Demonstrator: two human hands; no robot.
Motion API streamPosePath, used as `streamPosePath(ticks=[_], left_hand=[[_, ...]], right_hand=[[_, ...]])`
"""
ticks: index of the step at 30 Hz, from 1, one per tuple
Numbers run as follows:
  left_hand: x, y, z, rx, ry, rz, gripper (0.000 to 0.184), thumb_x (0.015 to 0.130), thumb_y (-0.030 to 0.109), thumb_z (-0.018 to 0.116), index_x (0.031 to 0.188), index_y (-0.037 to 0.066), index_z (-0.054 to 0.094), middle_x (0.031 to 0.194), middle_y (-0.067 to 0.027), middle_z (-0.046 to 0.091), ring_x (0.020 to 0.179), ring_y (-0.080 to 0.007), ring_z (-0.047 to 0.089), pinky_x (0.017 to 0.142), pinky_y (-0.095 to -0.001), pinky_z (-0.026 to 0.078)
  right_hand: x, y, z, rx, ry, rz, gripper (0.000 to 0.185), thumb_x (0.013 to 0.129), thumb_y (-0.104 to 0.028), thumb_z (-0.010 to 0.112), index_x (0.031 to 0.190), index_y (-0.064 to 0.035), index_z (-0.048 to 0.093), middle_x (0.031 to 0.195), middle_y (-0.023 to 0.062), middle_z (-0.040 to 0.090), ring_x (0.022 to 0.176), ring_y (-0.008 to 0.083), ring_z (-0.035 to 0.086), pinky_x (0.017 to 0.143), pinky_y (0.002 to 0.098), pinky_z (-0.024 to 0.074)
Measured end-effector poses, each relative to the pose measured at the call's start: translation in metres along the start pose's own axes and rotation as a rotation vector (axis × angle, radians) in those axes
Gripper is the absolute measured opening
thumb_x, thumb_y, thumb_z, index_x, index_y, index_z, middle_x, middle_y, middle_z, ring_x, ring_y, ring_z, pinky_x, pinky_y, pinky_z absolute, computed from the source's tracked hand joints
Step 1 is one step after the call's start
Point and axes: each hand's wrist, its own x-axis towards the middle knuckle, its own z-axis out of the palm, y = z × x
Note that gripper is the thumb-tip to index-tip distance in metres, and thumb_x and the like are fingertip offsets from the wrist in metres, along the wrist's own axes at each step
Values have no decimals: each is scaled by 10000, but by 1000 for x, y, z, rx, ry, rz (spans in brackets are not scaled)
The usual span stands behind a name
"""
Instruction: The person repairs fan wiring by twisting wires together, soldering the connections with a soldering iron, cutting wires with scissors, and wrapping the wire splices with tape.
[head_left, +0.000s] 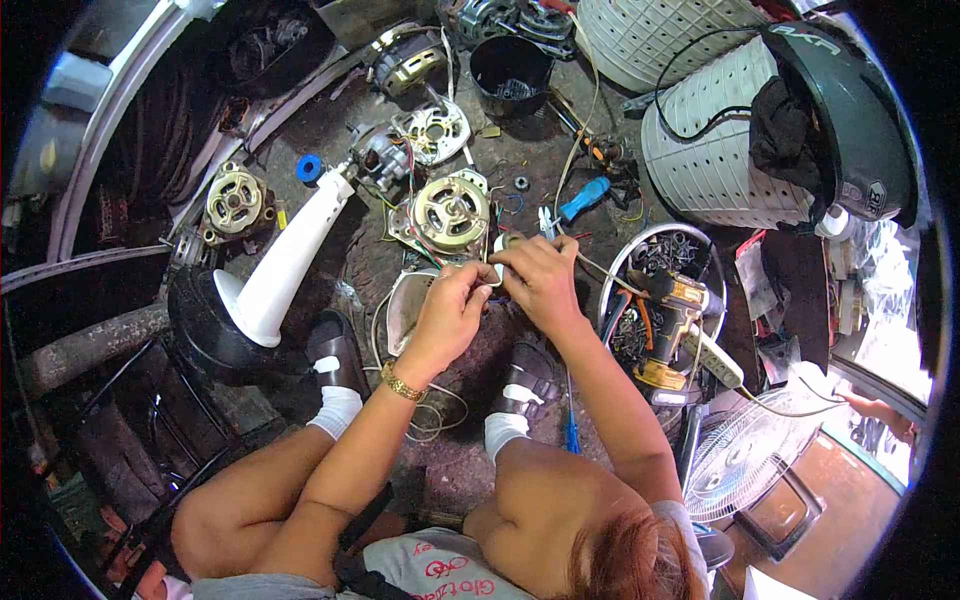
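Observation:
My left hand [455, 310], with a gold bracelet on its wrist, is closed in a pinch near the middle of the view. Its fingertips nearly meet those of my right hand [540, 280], which is also closed. A small whitish piece [499, 268] shows between them, too small and covered to name. Just beyond the fingers lies an electric motor [450, 214] with a round, slotted metal cover and coloured wires. A whitish plastic housing [405, 305] sits beside my left hand. Past my right hand are white-handled pliers [546, 222] and a blue-handled screwdriver [586, 198].
A metal-rimmed basin [718, 262] of small parts holds a cordless drill [675, 325] at right. A white fan stand [290, 255] leans at left. White perforated drums [690, 150] stand upper right, near a fan guard [750, 450] and another person's hand [880, 412].

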Motion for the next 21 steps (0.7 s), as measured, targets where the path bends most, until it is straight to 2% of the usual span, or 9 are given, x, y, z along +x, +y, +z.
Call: streamPosePath(ticks=[4, 6, 7, 10, 12, 16, 17, 19, 21], left_hand=[[-1, 7, 1, 203, 18, 118, 102, 800, 36, 664, 900, 21, 648, 803, -136, 619, 770, -282, 580, 716, -390, 445], [-3, 7, 5, 276, 42, 128, 86, 771, 50, 692, 853, 47, 665, 801, -136, 644, 798, -323, 568, 761, -436, 416], [-3, 3, 7, 314, 89, 134, 98, 756, 57, 708, 841, 45, 660, 799, -129, 646, 804, -321, 573, 764, -433, 410], [-1, 1, 7, 347, 197, 122, 136, 732, 61, 728, 831, 26, 641, 785, -137, 640, 798, -331, 581, 747, -439, 409], [2, -10, 6, 262, 247, 47, 139, 741, 50, 716, 848, 23, 632, 782, -157, 638, 769, -345, 588, 710, -440, 421], [6, -5, -2, -53, 214, -36, 147, 771, 28, 688, 904, -7, 638, 822, -162, 662, 710, -279, 650, 635, -369, 489], [6, -2, -5, -29, 186, -46, 134, 794, 29, 683, 915, -16, 645, 832, -143, 674, 719, -216, 670, 635, -324, 505], [6, -3, -4, -121, 175, -91, 120, 808, 29, 675, 916, -17, 649, 832, -121, 677, 721, -186, 663, 644, -308, 503], [5, -6, -2, -213, 160, -134, 107, 823, 29, 668, 918, -17, 653, 832, -100, 681, 724, -156, 656, 652, -292, 501]], right_hand=[[14, -5, -4, 226, -32, 144, 386, 751, 8, 630, 1113, -123, 609, 985, 57, 656, 993, 191, 615, 908, 390, 363], [22, -17, -4, 1046, -21, 470, 567, 771, 92, 534, 1304, -78, 445, 1063, 98, 636, 1059, 187, 596, 942, 350, 400], [26, -20, -14, 1119, -150, 505, 680, 769, 124, 500, 1391, -48, 285, 1078, 116, 612, 1058, 177, 574, 949, 324, 422], [21, -44, -34, 1199, -166, 454, 694, 761, 117, 522, 1393, -36, 281, 1062, 107, 612, 1026, 166, 576, 948, 325, 414], [12, -50, -45, 1157, -174, 452, 712, 752, 85, 565, 1392, -25, 274, 1057, 104, 612, 1002, 162, 576, 945, 330, 413], [-5, -49, -61, 1047, -281, 497, 708, 745, -23, 650, 1377, -35, 332, 954, 73, 658, 1004, 166, 587, 930, 327, 416], [-9, -45, -59, 905, -278, 504, 664, 746, -35, 655, 1350, -29, 378, 912, 77, 670, 973, 185, 608, 934, 330, 415], [-11, -39, -54, 525, -246, 392, 551, 755, -78, 694, 1273, -50, 509, 839, 100, 684, 865, 251, 651, 973, 404, 392], [-11, -33, -45, 377, -252, 336, 535, 764, -103, 703, 1269, -79, 528, 844, 97, 684, 845, 256, 652, 986, 444, 370]])
